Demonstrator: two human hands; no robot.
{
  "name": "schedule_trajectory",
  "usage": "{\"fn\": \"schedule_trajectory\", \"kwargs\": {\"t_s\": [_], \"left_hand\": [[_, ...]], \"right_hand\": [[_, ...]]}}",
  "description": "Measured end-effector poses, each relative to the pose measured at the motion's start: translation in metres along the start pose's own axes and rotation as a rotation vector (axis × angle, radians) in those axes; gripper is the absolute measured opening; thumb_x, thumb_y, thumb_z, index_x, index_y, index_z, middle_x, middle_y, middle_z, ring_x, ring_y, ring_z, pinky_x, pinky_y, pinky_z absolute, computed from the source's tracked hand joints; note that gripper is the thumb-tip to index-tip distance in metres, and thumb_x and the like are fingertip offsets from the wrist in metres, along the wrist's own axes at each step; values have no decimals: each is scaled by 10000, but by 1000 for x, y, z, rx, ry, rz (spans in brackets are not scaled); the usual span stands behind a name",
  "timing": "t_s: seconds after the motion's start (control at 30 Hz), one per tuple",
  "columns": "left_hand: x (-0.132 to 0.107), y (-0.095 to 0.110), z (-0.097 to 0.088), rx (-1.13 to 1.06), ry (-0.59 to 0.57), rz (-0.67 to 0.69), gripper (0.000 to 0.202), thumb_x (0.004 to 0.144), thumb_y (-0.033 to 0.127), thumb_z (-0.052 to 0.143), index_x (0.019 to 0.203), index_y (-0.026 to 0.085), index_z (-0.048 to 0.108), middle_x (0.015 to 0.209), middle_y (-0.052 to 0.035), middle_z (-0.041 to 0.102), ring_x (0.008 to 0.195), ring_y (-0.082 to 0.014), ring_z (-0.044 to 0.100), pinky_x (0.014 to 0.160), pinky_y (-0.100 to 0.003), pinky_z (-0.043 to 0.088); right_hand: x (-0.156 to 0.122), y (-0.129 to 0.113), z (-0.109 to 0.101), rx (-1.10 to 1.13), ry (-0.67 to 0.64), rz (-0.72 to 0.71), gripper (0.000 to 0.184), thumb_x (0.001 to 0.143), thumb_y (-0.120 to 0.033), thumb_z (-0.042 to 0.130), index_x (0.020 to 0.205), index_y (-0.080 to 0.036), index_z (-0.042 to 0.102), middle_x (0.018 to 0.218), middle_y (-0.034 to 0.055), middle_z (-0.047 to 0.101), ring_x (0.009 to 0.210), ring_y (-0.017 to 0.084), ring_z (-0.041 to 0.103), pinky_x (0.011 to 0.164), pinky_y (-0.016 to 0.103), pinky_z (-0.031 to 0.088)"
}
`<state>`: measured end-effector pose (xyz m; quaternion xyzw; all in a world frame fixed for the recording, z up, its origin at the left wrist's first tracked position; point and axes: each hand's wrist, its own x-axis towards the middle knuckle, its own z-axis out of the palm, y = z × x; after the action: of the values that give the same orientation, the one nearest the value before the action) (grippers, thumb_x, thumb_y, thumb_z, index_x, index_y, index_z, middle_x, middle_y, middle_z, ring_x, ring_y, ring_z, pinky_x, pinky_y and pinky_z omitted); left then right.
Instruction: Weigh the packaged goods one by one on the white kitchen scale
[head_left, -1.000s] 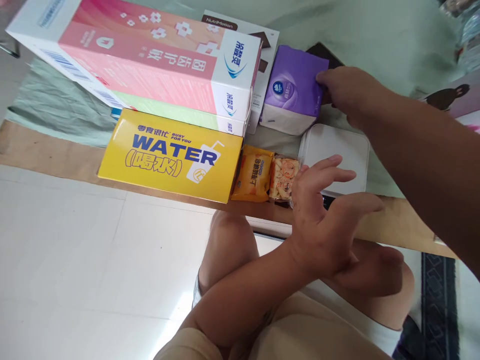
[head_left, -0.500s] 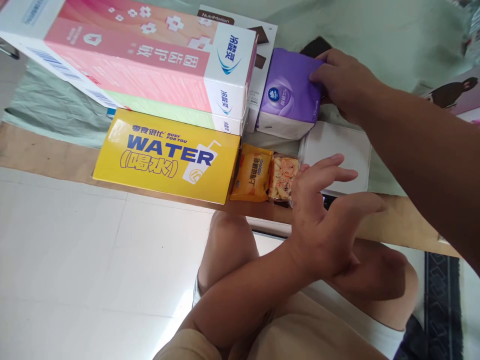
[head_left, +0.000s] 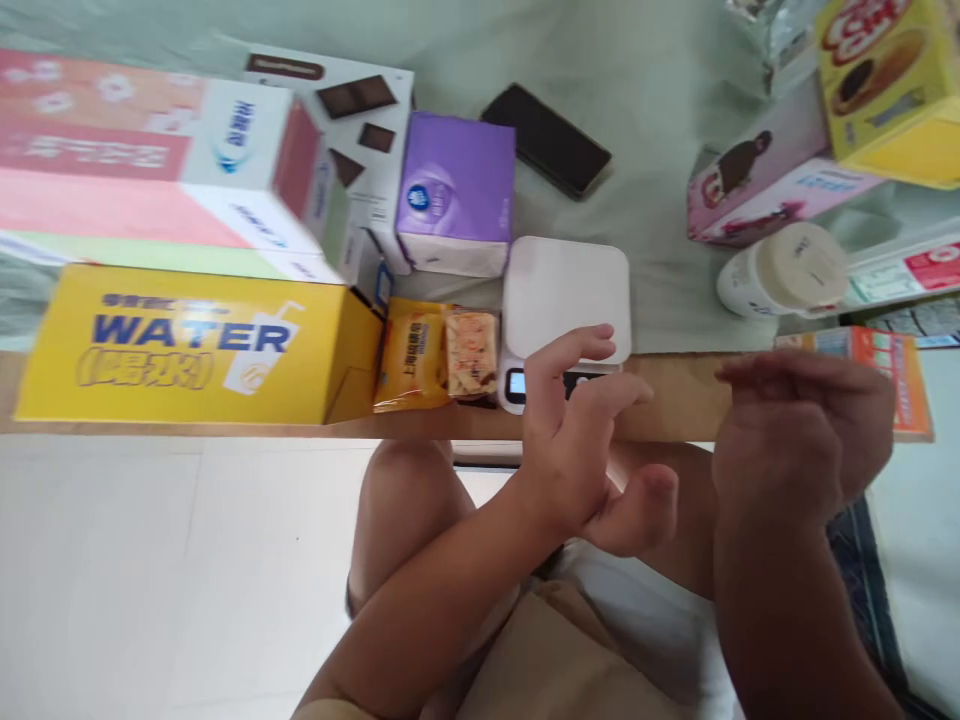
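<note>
My left hand (head_left: 577, 440) hovers over the front edge of a white digital scale (head_left: 566, 295), its fingers apart and nothing in them. Part of the scale's lit display shows beside the fingers. My right hand (head_left: 806, 430) is raised at the right, over the front edge of the surface, bent and blurred. I see nothing in it, but its inner side is hidden. Behind the scale's left side stands a purple tissue pack (head_left: 457, 190), apart from both hands. Left of the scale lie a yellow snack packet (head_left: 412, 355) and a wrapped nut-like snack bar (head_left: 472, 352).
A yellow WATER box (head_left: 187, 345) and pink toothpaste-style boxes (head_left: 142, 160) fill the left. A white chocolate-picture box (head_left: 375, 205) lies behind the tissue pack. Behind the scale is a black phone (head_left: 551, 140). A white lidded jar (head_left: 784, 270) and a yellow carton (head_left: 885, 95) stand right.
My right hand has let go of the tissue pack and moved back toward me, to the right. The pack stays beside the chocolate-picture box. The view has swung right.
</note>
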<state>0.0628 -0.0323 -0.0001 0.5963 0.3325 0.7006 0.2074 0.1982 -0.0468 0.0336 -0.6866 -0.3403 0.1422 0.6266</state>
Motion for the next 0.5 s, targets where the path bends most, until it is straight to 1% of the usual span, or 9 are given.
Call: {"fn": "schedule_trajectory", "kwargs": {"t_s": [0.07,0.13,0.2,0.23,0.3,0.37,0.43,0.5], "left_hand": [[-10,2,13,-35,-66,22,351,973,462,372,1051,164,539,1057,-99,508,1139,-229,566,971,-408,586],[-22,4,32,-67,-137,29,347,960,455,391,1044,154,543,1033,-97,519,1128,-222,580,944,-384,594],[-36,6,55,-90,-213,26,361,957,470,394,1054,158,546,1032,-96,547,1124,-212,601,917,-367,603],[-44,7,67,-99,-260,21,371,960,482,393,1067,162,547,1046,-98,564,1122,-206,609,913,-362,606],[-58,9,92,-119,-378,-9,396,965,499,398,1109,161,546,1102,-111,589,1128,-200,620,930,-357,607],[-73,11,115,-149,-509,-52,431,963,504,415,1164,143,538,1171,-136,587,1141,-204,619,961,-359,603],[-85,11,135,-181,-615,-90,472,954,508,425,1219,129,520,1230,-158,567,1162,-216,613,983,-374,599],[-94,12,149,-187,-676,-106,497,950,517,426,1254,133,506,1265,-167,555,1173,-230,614,988,-401,601]], "right_hand": [[-3,25,-47,-70,171,2,175,480,-269,523,653,-241,525,642,15,520,572,165,515,665,435,429],[5,48,-86,-126,327,-12,126,488,-278,523,600,-244,479,605,16,472,542,164,455,647,457,397],[18,67,-118,-159,439,-40,144,519,-282,537,609,-246,431,654,14,461,599,182,483,694,511,425],[26,75,-131,-173,467,-55,163,535,-283,549,628,-247,419,709,16,482,664,197,528,759,547,450],[41,87,-151,-203,453,-65,202,550,-282,583,690,-258,440,866,19,553,858,221,612,927,581,471],[55,97,-162,-233,375,-40,321,509,-271,639,794,-293,491,1046,5,597,1027,236,635,1028,572,466],[66,104,-166,-273,264,-36,537,460,-292,703,956,-343,504,1198,3,579,1140,261,622,1038,563,478],[75,107,-164,-394,129,-48,739,465,-384,726,1138,-372,422,1321,25,511,1233,274,581,1039,557,486]]}}
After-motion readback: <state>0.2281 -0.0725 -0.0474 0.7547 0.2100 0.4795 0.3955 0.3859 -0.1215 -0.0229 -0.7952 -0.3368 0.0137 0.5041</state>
